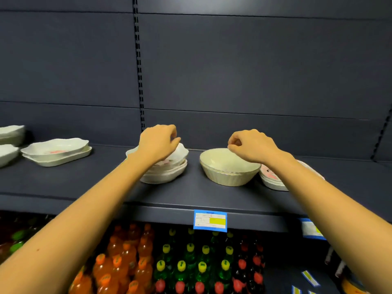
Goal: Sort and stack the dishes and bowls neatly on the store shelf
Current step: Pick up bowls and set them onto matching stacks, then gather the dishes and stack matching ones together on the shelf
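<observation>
- The round bowl [230, 167], cream with a ribbed wall, sits upright near the middle of the dark shelf [191, 196], apart from the piles on either side.
- The right hand [252, 148] hovers over the bowl's far rim with fingers curled in narrow; I cannot tell whether they pinch the rim or only hang above it.
- The left hand [158, 143] rests on the stack of white scalloped dishes [167, 169] just left of the bowl, fingers bent over the top dish; whether it grips or only steadies is hidden by the hand itself.
- Under the right forearm lies a pile of plates [273, 179] with a pink print, close beside the bowl.
- Further left, a pair of oblong dishes [57, 152] is nested, and more white dishes [10, 136] sit at the frame's edge.
- To my eye the sorting is partway: like goes with like, and the bowl is the odd one.
- The next move likely calls for a firm hold on the bowl's rim and a clean lift clear of its neighbours.
- Below, soda bottles [180, 266] fill the lower shelf, behind a price tag [210, 220].
</observation>
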Motion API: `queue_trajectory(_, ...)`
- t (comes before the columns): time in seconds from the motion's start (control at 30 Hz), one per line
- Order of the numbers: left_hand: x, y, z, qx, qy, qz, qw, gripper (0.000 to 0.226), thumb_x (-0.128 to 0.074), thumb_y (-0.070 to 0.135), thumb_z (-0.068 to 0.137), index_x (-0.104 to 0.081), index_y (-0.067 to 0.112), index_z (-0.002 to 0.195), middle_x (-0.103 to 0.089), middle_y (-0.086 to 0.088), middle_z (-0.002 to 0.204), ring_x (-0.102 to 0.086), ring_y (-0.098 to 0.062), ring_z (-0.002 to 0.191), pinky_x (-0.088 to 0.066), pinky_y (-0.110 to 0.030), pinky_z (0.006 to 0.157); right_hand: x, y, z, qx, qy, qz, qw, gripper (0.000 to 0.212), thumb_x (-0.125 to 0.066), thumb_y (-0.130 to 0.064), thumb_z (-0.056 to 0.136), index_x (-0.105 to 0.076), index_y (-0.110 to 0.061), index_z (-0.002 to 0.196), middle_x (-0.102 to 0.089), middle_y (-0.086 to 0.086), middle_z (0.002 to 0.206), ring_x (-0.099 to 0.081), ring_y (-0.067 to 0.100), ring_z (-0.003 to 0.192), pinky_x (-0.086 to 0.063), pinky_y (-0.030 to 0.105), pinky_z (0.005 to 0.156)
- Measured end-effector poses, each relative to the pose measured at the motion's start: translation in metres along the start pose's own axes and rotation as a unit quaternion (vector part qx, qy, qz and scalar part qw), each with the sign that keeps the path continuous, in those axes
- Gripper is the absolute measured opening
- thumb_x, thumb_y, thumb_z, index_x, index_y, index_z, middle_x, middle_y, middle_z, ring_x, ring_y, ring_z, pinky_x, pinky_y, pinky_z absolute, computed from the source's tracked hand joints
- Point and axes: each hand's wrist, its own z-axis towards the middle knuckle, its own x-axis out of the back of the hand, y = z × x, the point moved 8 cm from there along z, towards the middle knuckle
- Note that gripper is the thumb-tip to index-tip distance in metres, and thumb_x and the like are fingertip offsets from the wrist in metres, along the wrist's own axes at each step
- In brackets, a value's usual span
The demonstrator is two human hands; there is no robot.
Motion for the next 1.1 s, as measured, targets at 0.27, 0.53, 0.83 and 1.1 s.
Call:
queue_trajectory(0.27,0.045,-0.1,-0.046,0.054,0.013,0.086,0.995,0.036,-0.045,0.041,0.092,-0.063,0.012,0.1,-0.071,-0.008,0.099,-0.063,-0.03,0.094,-0.034,-0.029,0.067,-0.027,-0.113,0.017,0.105,-0.01,0.035,0.994,0.03,-0.047,-0.031,0.092,-0.059,-0.025,0.119,-0.063,-0.002,0.124,-0.058,0.025,0.112,-0.046,0.034,0.087)
queue_trajectory(0.53,0.08,-0.211,-0.094,0.099,-0.004,0.116,0.988,0.04,-0.044,0.045,0.092,-0.064,0.012,0.101,-0.07,-0.007,0.106,-0.062,-0.029,0.099,-0.036,-0.03,0.069,-0.055,-0.239,0.02,0.185,-0.016,0.045,0.982,0.032,-0.046,-0.032,0.093,-0.057,-0.024,0.122,-0.062,-0.002,0.124,-0.058,0.025,0.111,-0.043,0.032,0.08)
queue_trajectory(0.83,0.112,-0.332,-0.14,0.107,-0.055,0.152,0.981,0.038,-0.044,0.044,0.092,-0.063,0.011,0.101,-0.067,-0.01,0.107,-0.059,-0.03,0.102,-0.042,-0.035,0.076,-0.094,-0.364,0.018,0.189,-0.031,0.048,0.98,0.031,-0.046,-0.032,0.094,-0.056,-0.023,0.123,-0.061,0.0,0.123,-0.059,0.024,0.11,-0.047,0.035,0.084)
queue_trajectory(1.1,0.122,-0.401,-0.161,0.128,-0.071,0.143,0.979,0.038,-0.045,0.044,0.092,-0.063,0.015,0.108,-0.067,-0.01,0.111,-0.059,-0.029,0.105,-0.046,-0.035,0.079,-0.122,-0.428,0.029,0.162,-0.041,0.047,0.985,0.033,-0.047,-0.026,0.093,-0.056,-0.023,0.124,-0.061,0.002,0.125,-0.059,0.027,0.109,-0.041,0.03,0.077)
